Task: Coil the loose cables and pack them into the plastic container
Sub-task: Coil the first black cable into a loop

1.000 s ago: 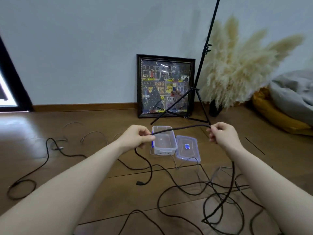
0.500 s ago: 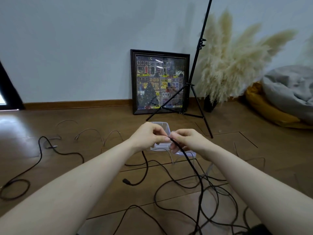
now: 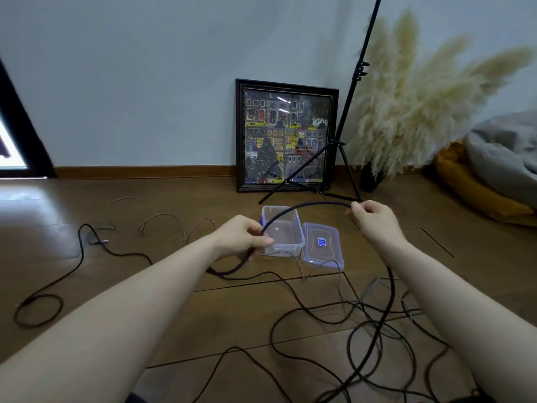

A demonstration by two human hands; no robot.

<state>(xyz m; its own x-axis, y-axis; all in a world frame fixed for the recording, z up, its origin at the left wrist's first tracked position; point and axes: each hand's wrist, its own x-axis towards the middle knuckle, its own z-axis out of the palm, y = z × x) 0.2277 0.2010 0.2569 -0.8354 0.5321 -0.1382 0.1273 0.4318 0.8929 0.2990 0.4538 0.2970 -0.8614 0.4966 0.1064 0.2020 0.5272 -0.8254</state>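
No text can be read; the blue label [image 3: 321,242] on the lid [image 3: 310,257] is blurred.

Both bare forearms reach forward from the lower corners of the view, converging toward the middle without meeting. The left hand [image 3: 242,238] sits lower and nearer the centre, its back turned up and its fingers curled inward, thumb and forefinger pinching the black cable [image 3: 305,207] at their tips. The right hand [image 3: 373,219] is held a little higher and well apart from the left, wrist slightly bent, knuckles facing the camera (the fingertips themselves are tucked out of sight), fingers closed round the same cable at its other end of the arching span. Neither wrist is sleeved; both arms are almost straight.
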